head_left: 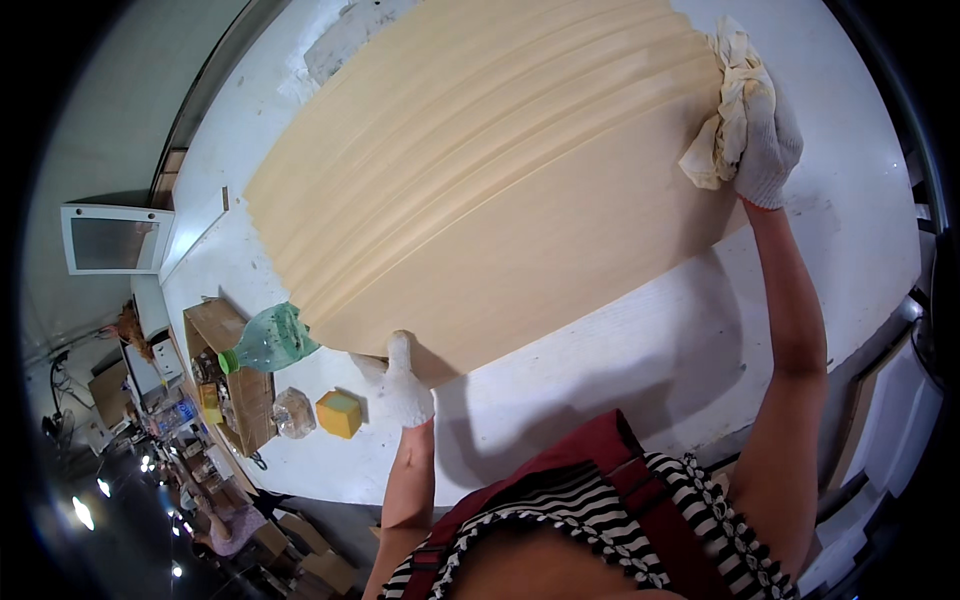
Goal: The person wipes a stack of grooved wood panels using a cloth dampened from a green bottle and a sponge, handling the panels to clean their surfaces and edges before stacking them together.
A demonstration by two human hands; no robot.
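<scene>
A fanned stack of long, pale wood-coloured sheets (560,230) lies across the white table, their edges stepped one behind another. My left hand (403,388), in a white knit glove, grips the near left corner of the top sheet. One digit lies on its face; the others are partly hidden at the edge. At the far right end, my gloved right hand (772,150) is closed on a crumpled cream cloth (735,110). This cloth rests against the right edge of the sheets.
Left of the stack, a cut green plastic bottle (270,340) lies by a cardboard box (250,405) holding small items. A yellow block (339,414) and a clear, crumpled lump (293,413) sit nearby on the white table (600,340). Another person (235,525) is at the lower left.
</scene>
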